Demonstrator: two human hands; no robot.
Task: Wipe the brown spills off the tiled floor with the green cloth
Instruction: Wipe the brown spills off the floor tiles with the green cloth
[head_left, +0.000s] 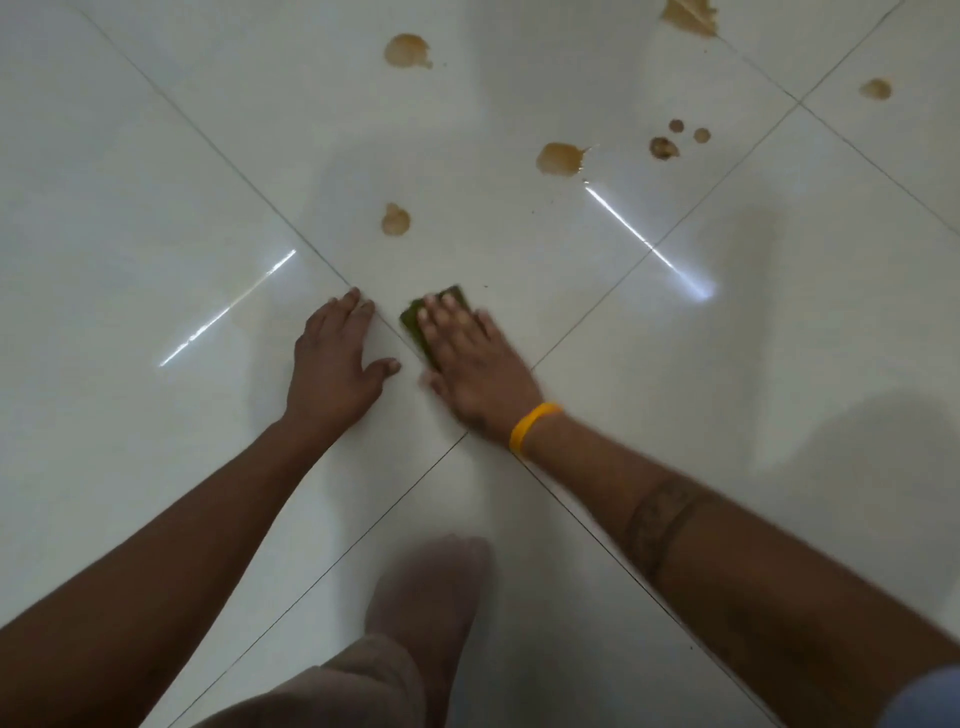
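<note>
My right hand (470, 358), with a yellow band at the wrist, lies flat on the folded green cloth (418, 325) and presses it to the white tiled floor (156, 208). The cloth shows only at its left and far edges; the hand is motion-blurred. My left hand (335, 353) rests flat on the floor just left of the cloth, fingers apart, holding nothing. Brown spills lie beyond the hands: a small one (396, 220) closest, a bigger one (560, 158) to the right, another (407, 50) farther back.
Several more brown spots sit at the far right: a cluster (664, 148), a single drop (877, 89) and a large patch (691, 16) at the top edge. My knee and foot (431, 597) are on the floor below the hands. Dark grout lines cross the tiles diagonally.
</note>
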